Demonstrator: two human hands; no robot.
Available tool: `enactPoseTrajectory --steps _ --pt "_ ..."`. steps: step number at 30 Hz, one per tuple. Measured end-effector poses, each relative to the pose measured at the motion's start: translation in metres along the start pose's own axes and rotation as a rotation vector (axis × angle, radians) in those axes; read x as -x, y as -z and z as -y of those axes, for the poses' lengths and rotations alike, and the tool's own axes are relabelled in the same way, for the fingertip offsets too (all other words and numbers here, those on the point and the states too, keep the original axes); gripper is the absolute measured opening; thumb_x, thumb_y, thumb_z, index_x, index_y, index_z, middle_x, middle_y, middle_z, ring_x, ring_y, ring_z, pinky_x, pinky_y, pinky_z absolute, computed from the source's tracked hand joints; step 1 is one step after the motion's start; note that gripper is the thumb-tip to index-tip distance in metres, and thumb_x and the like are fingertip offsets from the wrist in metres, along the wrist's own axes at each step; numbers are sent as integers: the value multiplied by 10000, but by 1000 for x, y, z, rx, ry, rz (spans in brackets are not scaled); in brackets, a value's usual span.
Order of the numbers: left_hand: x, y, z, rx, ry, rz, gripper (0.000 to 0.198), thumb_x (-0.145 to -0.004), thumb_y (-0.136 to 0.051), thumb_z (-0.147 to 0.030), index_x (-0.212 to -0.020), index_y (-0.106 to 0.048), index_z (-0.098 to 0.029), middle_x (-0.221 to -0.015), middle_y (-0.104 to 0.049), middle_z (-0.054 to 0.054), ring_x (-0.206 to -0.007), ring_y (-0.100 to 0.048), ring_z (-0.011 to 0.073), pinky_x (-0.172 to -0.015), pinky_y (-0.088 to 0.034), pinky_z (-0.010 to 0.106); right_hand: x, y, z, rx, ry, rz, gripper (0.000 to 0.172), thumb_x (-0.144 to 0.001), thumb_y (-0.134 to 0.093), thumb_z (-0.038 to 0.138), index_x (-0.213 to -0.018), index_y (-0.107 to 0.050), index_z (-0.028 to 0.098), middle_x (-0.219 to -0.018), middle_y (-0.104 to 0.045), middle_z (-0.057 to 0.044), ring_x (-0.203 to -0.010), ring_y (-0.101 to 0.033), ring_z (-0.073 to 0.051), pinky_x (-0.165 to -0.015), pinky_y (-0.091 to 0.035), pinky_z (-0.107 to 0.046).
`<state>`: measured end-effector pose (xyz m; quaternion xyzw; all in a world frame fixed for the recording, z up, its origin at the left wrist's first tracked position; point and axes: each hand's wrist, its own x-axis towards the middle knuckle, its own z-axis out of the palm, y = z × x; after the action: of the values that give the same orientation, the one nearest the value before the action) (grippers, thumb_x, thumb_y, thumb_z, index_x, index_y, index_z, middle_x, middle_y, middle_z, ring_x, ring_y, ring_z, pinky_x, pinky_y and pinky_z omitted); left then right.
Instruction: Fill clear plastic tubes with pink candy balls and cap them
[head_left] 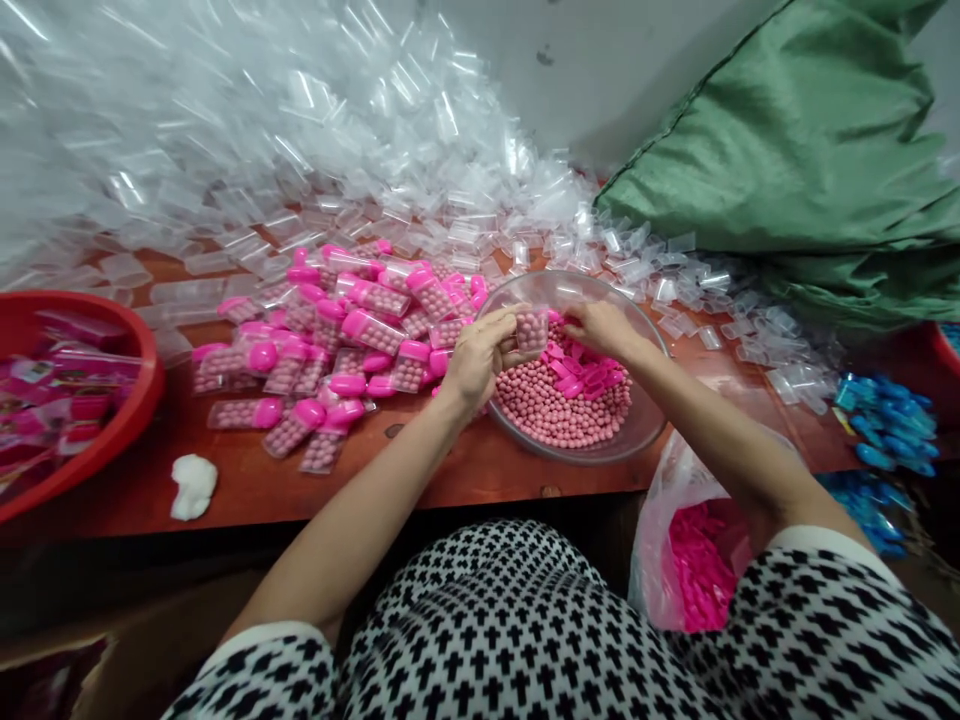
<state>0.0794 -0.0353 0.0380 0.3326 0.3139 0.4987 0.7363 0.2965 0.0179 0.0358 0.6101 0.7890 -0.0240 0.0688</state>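
- Left hand (pixel 476 360): clamped on a small clear container (pixel 531 330) filled with pink balls, held above the 10 o'clock edge of the glass bowl (pixel 645 432)
- Right hand (pixel 604 328): at 3 o'clock of the container, fingers bunched, touching it or just beside it; whether they pinch anything cannot be told
- Both hands close together; the left carries the container, and its long axis appears to run roughly 12 to 6
- Bowl contents: loose pink balls (pixel 559 410) with pink caps (pixel 583 368) lying on top at 12 o'clock
- Bench (pixel 300 485): reddish wood; capped filled containers (pixel 352 340) heaped at 9 o'clock of the bowl; empty clear containers (pixel 300 130) banked from 10 to 2 o'clock
- White wad (pixel 193 485) and red basin (pixel 146 390) further out at 9 o'clock
- Green sack (pixel 787 150) at 2 o'clock, blue caps (pixel 892 420) at 3 o'clock
- Bag of pink caps (pixel 697 560) below the bench edge at 5 o'clock
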Motion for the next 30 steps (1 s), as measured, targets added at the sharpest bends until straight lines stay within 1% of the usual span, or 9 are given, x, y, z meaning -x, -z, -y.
enactPoseTrajectory --steps 2,4,6,8,12,15,19,23,30 --pt "0 -1 -1 -4 30 19 312 -753 -582 -201 -1029 -677 -93 -857 -719 74 -790 -705 182 -841 -586 417 9 4 -1 -41 28 -105 346 -883 -469 217 -1139 -691 146 -1055 -703 -157 -935 -645 -261 -779 -437 -323" --pt "0 -1 0 -37 26 29 319 -729 -632 -209 -1025 -684 -101 -861 -720 68 -774 -697 172 -825 -587 392 21 13 -1 -137 145 -194 343 -857 -488 181 -1127 -695 144 -1051 -694 -152 -931 -635 -250 -805 -443 -330" --pt "0 -1 4 -94 -13 50 350 -692 -723 -242 -1017 -695 -118 -879 -722 60 -772 -688 168 -805 -585 370 34 24 3 -327 274 -256 301 -841 -545 206 -1096 -696 153 -993 -697 -119 -864 -630 -219 -791 -457 -325" --pt "1 0 9 -158 -62 94 400 -652 -795 -294 -1006 -710 -128 -905 -724 57 -791 -683 176 -807 -578 366 47 32 10 -616 334 -284 274 -825 -625 279 -1070 -680 168 -912 -691 -72 -774 -617 -178 -733 -474 -302" --pt "2 2 14 -250 -119 182 441 -663 -801 -384 -1017 -730 -131 -961 -727 71 -865 -679 205 -844 -561 384 58 31 24 -1149 292 -272 326 -743 -758 403 -960 -664 179 -821 -662 -13 -685 -588 -126 -632 -479 -253" --pt "3 3 17 -352 -190 191 421 -709 -755 -391 -1045 -735 -138 -1003 -731 81 -905 -678 222 -845 -558 378 59 22 28 -1286 260 -270 372 -705 -791 445 -940 -661 187 -829 -664 -6 -685 -592 -119 -622 -489 -248" --pt "6 1 20 -545 -337 130 370 -771 -688 -346 -1081 -733 -149 -1067 -732 87 -963 -677 232 -872 -548 366 66 25 29 -1233 242 -316 368 -765 -734 481 -989 -645 204 -843 -672 -5 -665 -606 -122 -617 -498 -260" --pt "10 -1 23 -689 -437 141 296 -817 -643 -270 -1079 -739 -174 -1022 -749 56 -922 -695 205 -847 -548 314 73 37 34 -911 313 -401 309 -809 -693 475 -947 -672 200 -843 -692 -28 -708 -619 -149 -666 -491 -284" --pt "15 4 28 -736 -524 97 255 -823 -647 -229 -1052 -747 -183 -1043 -750 62 -915 -708 199 -841 -547 304 77 41 38 -594 395 -315 177 -872 -624 356 -853 -642 181 -732 -650 -20 -657 -574 -140 -614 -420 -257"
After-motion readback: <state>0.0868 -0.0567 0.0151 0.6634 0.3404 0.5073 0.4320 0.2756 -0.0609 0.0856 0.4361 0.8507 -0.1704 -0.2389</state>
